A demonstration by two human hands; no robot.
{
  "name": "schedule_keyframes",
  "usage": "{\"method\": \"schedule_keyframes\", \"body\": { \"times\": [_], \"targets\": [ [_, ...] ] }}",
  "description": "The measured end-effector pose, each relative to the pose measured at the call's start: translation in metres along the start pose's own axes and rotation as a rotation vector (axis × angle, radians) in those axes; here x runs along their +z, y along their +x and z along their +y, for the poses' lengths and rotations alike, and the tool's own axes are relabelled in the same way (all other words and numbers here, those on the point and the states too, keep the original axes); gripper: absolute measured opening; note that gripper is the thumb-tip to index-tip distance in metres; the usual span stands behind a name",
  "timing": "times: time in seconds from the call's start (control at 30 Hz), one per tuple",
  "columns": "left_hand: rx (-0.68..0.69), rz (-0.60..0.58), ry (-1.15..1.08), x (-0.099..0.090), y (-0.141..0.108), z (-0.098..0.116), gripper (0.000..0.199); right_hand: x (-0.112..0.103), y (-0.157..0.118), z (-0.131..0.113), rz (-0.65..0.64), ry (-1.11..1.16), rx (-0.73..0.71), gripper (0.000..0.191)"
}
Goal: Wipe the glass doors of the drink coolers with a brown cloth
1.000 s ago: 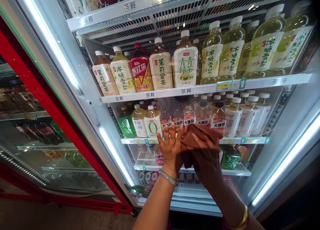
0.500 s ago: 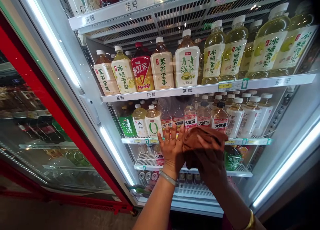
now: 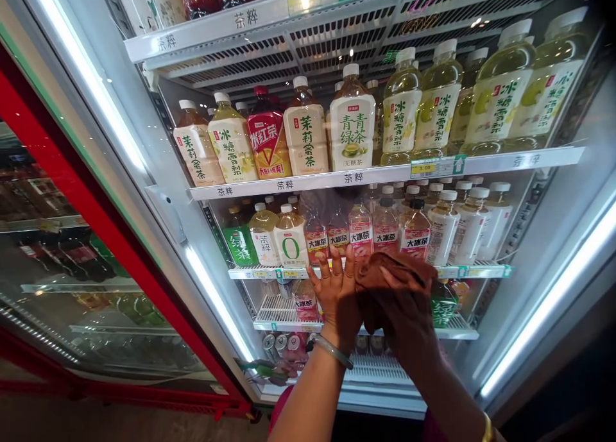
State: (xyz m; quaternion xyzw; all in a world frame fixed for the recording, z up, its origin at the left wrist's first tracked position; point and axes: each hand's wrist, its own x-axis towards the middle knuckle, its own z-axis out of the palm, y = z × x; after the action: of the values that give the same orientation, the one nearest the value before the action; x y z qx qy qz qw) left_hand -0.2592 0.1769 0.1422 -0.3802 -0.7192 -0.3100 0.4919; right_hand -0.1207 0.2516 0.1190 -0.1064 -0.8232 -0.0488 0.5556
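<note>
My left hand (image 3: 338,294), a pale bangle on its wrist, is raised with its fingers spread and nothing in it. Right beside it, my right hand (image 3: 407,307) grips a brown cloth (image 3: 392,269), which bunches over and beyond the fingers. Both hands are in front of the bottle shelves of a glass-fronted drinks cooler. Behind them stand a row of small iced-tea bottles (image 3: 360,230) and a bottle with a green zero (image 3: 290,240). Whether the cloth touches the glass cannot be made out.
Large bottles (image 3: 353,124) line the shelf above, behind its white front edge (image 3: 269,187). Cans (image 3: 282,344) sit low down. At the left is a red-framed cooler section (image 3: 144,269); bright light strips (image 3: 219,301) run along the sides.
Both hands have shifted slightly down in view, the cloth still in my right hand. The shelves and bottles appear a little further left.
</note>
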Motion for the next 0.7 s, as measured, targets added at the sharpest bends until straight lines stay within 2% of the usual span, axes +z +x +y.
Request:
{"method": "schedule_keyframes", "body": {
  "times": [0.1,0.17,0.27,0.37,0.43,0.5,0.6,0.7],
  "targets": [
    [-0.021,-0.057,0.026,-0.003,0.000,0.010,0.058,-0.012,-0.016,0.023,0.029,-0.017,0.066,0.049],
    [-0.011,-0.087,0.027,-0.004,0.000,0.016,0.059,-0.023,-0.006,0.033,0.110,-0.039,0.148,0.049],
    [0.022,-0.063,-0.016,-0.003,-0.002,0.021,0.059,-0.025,0.018,0.024,0.190,-0.023,0.236,0.055],
    [0.037,-0.035,-0.084,-0.001,-0.006,0.017,0.062,-0.011,0.017,0.006,0.092,-0.028,0.149,0.052],
    [0.053,-0.037,-0.117,-0.001,-0.008,0.014,0.061,-0.002,0.000,0.002,0.040,-0.038,0.044,0.047],
    [0.070,-0.034,-0.124,-0.001,-0.009,0.011,0.057,-0.001,-0.019,0.009,0.015,-0.033,0.003,0.047],
    [0.102,0.001,-0.099,-0.002,-0.009,0.011,0.060,-0.014,-0.023,0.027,0.042,-0.041,0.094,0.045],
    [0.087,-0.016,-0.046,-0.003,-0.009,0.013,0.067,-0.026,0.007,0.031,0.215,-0.055,0.261,0.046]
  ]
}}
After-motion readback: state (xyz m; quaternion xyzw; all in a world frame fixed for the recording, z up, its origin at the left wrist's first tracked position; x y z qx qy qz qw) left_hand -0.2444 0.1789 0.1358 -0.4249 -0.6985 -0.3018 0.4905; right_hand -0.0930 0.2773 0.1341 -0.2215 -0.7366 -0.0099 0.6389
